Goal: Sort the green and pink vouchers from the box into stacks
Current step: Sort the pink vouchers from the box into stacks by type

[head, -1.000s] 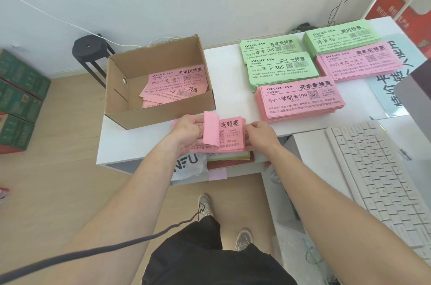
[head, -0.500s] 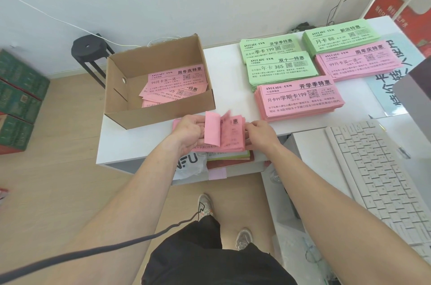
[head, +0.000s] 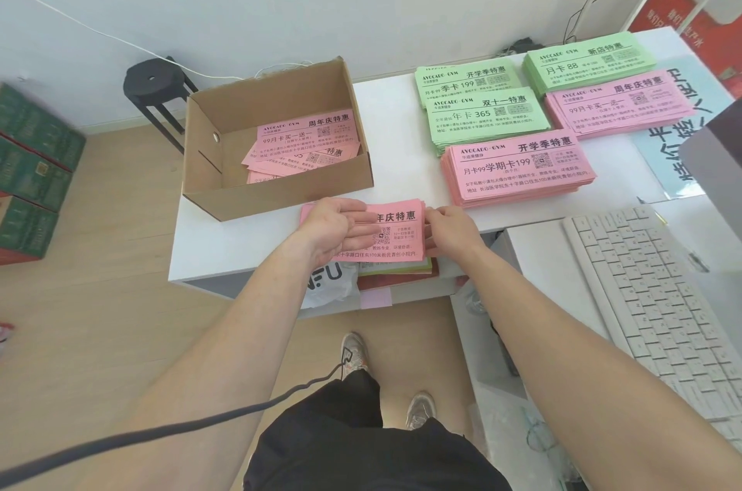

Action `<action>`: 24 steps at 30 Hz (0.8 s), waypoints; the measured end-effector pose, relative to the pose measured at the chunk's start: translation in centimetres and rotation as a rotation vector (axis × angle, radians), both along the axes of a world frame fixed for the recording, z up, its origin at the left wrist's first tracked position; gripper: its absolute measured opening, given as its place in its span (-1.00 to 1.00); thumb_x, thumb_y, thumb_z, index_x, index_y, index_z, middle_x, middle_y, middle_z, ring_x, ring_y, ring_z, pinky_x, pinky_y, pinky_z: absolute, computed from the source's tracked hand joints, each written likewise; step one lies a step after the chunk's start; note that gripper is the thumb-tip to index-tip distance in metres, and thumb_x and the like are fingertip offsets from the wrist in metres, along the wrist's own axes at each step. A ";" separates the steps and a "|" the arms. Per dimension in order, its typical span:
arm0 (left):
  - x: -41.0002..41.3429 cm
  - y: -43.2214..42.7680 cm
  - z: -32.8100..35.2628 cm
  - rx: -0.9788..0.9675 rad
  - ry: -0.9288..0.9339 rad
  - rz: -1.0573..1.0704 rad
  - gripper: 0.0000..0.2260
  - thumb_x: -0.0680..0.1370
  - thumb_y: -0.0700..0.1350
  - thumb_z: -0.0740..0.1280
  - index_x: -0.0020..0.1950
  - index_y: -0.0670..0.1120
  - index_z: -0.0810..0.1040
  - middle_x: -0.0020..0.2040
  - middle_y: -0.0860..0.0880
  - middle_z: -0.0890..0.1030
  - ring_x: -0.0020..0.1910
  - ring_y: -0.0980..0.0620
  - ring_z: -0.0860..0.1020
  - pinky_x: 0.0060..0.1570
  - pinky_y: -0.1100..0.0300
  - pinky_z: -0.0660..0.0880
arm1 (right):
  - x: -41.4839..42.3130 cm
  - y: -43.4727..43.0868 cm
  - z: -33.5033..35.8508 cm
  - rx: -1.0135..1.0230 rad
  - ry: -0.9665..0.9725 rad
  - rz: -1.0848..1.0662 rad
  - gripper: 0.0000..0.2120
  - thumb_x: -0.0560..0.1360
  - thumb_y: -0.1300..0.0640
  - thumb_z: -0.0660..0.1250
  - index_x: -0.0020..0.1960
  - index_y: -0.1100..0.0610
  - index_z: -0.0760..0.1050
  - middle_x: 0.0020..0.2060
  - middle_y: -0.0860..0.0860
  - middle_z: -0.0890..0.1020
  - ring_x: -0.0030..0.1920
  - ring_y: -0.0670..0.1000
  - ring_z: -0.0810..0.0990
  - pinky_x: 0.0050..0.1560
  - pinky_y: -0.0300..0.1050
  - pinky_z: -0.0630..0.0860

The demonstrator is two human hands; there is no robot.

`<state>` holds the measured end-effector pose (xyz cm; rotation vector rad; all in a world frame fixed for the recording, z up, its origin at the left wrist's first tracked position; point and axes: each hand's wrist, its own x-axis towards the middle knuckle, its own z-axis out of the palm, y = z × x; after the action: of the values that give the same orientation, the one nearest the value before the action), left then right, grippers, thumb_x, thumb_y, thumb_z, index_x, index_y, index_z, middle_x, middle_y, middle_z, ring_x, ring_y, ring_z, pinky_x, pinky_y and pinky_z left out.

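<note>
Well, five stacks [head: 518, 173] sit at the table's [head: 393, 153] back right, three green, two pink. Pink vouchers [head: 305, 141] are left in the box [head: 281, 197]. At the front edge, the left hand [head: 341, 227] lies flat on a pink bundle [head: 401, 235], fingers straight. The right hand [head: 449, 229] pinches its right end.

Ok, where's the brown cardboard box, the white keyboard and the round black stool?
brown cardboard box [head: 281, 191]: head view, its front wall.
white keyboard [head: 650, 310]: head view, the middle keys.
round black stool [head: 168, 85]: head view, its seat.
</note>
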<state>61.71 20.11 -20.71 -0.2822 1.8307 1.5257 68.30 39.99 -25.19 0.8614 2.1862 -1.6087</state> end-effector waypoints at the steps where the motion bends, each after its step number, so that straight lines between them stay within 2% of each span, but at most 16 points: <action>1: 0.0 -0.1 -0.1 -0.014 0.007 -0.006 -0.61 0.64 -0.47 -0.02 0.37 -0.27 0.43 0.20 -0.26 0.62 0.08 -0.13 0.69 -0.01 0.07 0.66 | 0.0 -0.1 0.1 -0.008 0.001 -0.009 -0.47 0.60 -0.21 0.14 0.00 0.25 0.58 -0.17 0.07 0.73 -0.13 0.14 0.74 0.02 0.22 0.67; 4: -0.3 -0.5 -0.3 -0.087 0.068 0.008 -0.61 0.62 -0.47 0.06 0.37 -0.22 0.47 0.14 -0.18 0.66 0.07 -0.06 0.69 -0.04 0.14 0.65 | -0.1 -0.5 0.6 0.020 0.006 -0.001 -0.62 0.57 -0.20 0.31 -0.08 0.14 0.54 -0.15 0.03 0.71 -0.12 0.09 0.73 -0.01 0.16 0.68; 6: -0.5 -1.2 -0.5 -0.197 0.190 0.017 -0.64 0.61 -0.43 0.19 0.32 -0.15 0.52 0.10 -0.09 0.68 0.03 0.00 0.68 -0.06 0.16 0.64 | 0.0 -0.8 0.8 0.078 0.012 0.027 -0.72 0.50 -0.08 0.48 -0.15 0.06 0.46 -0.19 -0.07 0.64 -0.13 0.01 0.69 -0.16 -0.05 0.65; 8: -0.6 -2.7 -1.0 -0.422 0.396 -0.015 -0.66 0.57 -0.37 0.28 0.26 -0.05 0.57 0.12 0.00 0.67 0.03 0.03 0.64 -0.04 0.16 0.59 | 0.0 -1.1 0.8 0.122 0.013 0.049 -0.70 0.45 0.05 0.56 -0.18 0.01 0.42 -0.20 -0.10 0.59 -0.13 -0.01 0.64 -0.30 -0.24 0.52; 10: -0.5 -4.6 -1.8 -0.654 0.522 -0.050 -0.65 0.54 -0.30 0.34 0.27 0.00 0.57 0.18 0.01 0.61 0.11 -0.01 0.57 0.10 0.11 0.52 | -0.2 -1.5 0.6 0.128 0.010 0.065 -0.74 0.45 0.15 0.56 -0.19 -0.01 0.46 -0.12 -0.06 0.65 -0.09 0.00 0.66 -0.20 -0.20 0.56; 12: -0.4 -6.4 -2.8 -0.778 0.526 -0.061 -0.57 0.50 -0.23 0.41 0.36 -0.02 0.50 0.27 -0.09 0.54 0.23 -0.11 0.51 0.26 0.02 0.46 | -0.6 -1.9 0.4 0.094 0.023 0.082 -0.83 0.45 0.19 0.54 -0.07 0.06 0.56 -0.03 -0.03 0.70 -0.04 0.01 0.69 -0.02 -0.06 0.64; 15: -0.1 -7.8 -3.7 -0.711 0.383 -0.033 -0.37 0.48 -0.20 0.47 0.51 -0.10 0.31 0.38 -0.15 0.46 0.32 -0.16 0.48 0.34 -0.05 0.43 | -1.1 -2.1 0.7 0.123 0.084 0.134 -0.70 0.43 0.19 0.55 0.08 0.07 0.52 -0.04 -0.11 0.64 -0.01 0.00 0.66 0.03 -0.02 0.62; 18: 0.1 -8.5 -3.8 -0.525 0.302 0.019 -0.27 0.48 -0.28 0.46 0.57 -0.10 0.19 0.31 -0.12 0.54 0.21 -0.10 0.56 0.27 -0.03 0.49 | -1.6 -2.4 1.0 0.189 0.142 0.181 -0.69 0.43 0.19 0.54 0.07 0.06 0.49 -0.08 -0.13 0.60 -0.05 0.02 0.63 0.03 0.06 0.61; 21: 0.0 -8.9 -3.8 -0.428 0.234 0.048 -0.26 0.48 -0.31 0.46 0.57 -0.06 0.19 0.24 -0.12 0.57 0.16 -0.10 0.57 0.22 0.06 0.47 | -1.9 -2.6 1.1 0.264 0.192 0.246 -0.71 0.44 0.19 0.53 0.06 0.04 0.49 -0.04 -0.11 0.62 -0.04 0.06 0.64 0.03 0.11 0.60; 24: 0.0 -9.2 -3.6 -0.342 0.205 0.112 -0.33 0.46 -0.32 0.50 0.50 -0.10 0.30 0.23 -0.13 0.57 0.11 -0.08 0.60 0.16 0.09 0.49 | -1.8 -2.6 1.0 0.274 0.241 0.285 -0.73 0.45 0.18 0.51 0.03 -0.02 0.48 -0.02 -0.15 0.62 -0.04 0.03 0.64 0.03 0.16 0.61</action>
<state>61.72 10.87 -24.35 -0.4065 2.2751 1.3489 66.47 37.37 -24.15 0.4086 2.6009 -1.3552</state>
